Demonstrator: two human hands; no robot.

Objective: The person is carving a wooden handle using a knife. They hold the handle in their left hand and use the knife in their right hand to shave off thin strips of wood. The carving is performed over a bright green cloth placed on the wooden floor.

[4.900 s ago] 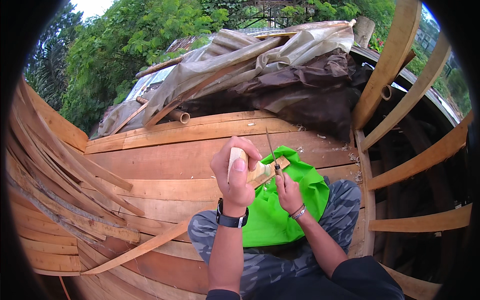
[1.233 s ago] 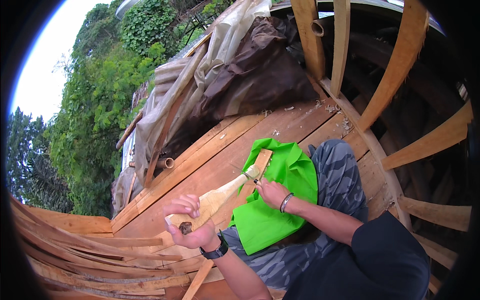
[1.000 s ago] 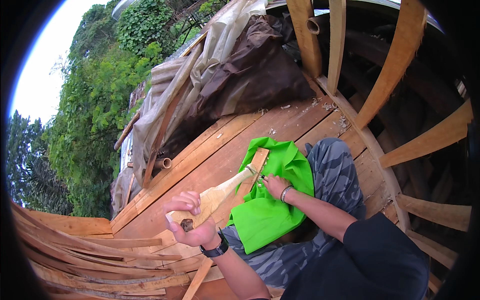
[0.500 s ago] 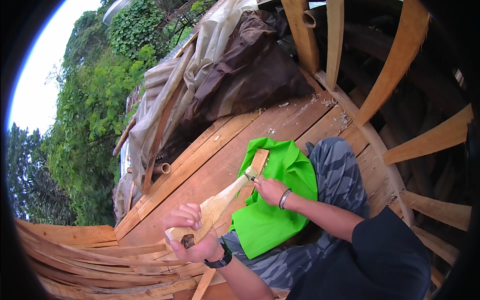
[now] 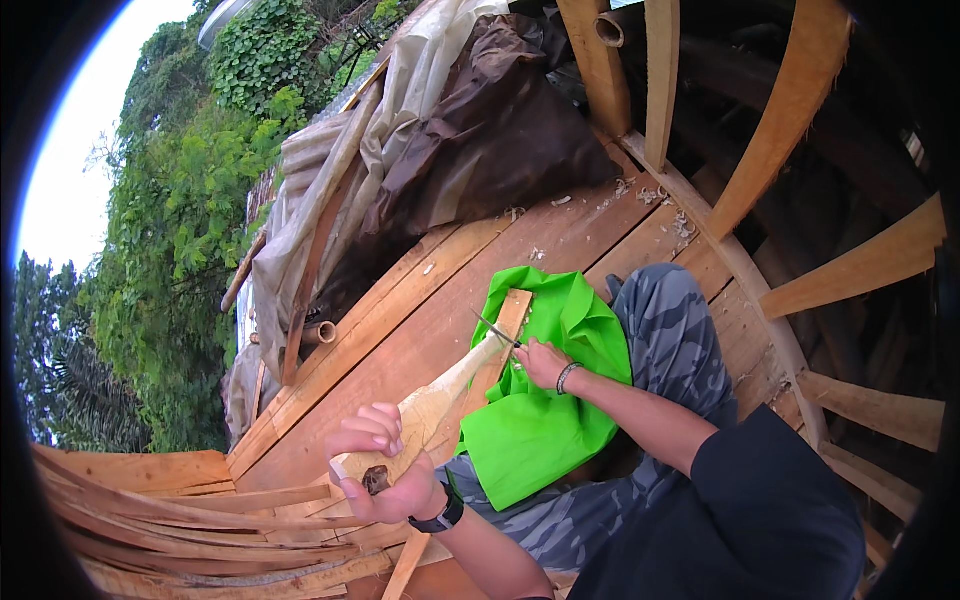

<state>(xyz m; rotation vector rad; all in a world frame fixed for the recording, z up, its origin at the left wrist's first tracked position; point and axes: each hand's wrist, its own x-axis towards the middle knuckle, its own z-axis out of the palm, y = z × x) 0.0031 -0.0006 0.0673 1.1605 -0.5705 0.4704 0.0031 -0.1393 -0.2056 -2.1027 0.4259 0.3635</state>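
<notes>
My left hand (image 5: 398, 496) grips the wide end of a pale carved paddle-shaped wooden piece (image 5: 430, 408), fingers over one side and thumb along the other. A dark hollow or knot shows at that end. The piece narrows to a neck pointing away from me. My right hand (image 5: 543, 364) is closed round the handle of a knife (image 5: 494, 328), whose thin blade lies across the neck's far end; whether it touches the wood I cannot tell. Under the neck a flat wooden strip (image 5: 514, 312) lies on a bright green cloth (image 5: 540, 440) over my lap.
I sit on a plank floor (image 5: 440, 310) with scattered wood shavings (image 5: 683, 226). Long thin wooden strips (image 5: 220, 530) lie at the lower left. Brown and grey tarps (image 5: 500, 150) are heaped at the far side. Curved upright slats (image 5: 785, 120) stand along the right, with greenery (image 5: 170, 260) beyond the left.
The knife blade now shows longer and at a different angle across the neck, and my right hand has shifted slightly. My left hand keeps its grip. The whole view has moved a little.
</notes>
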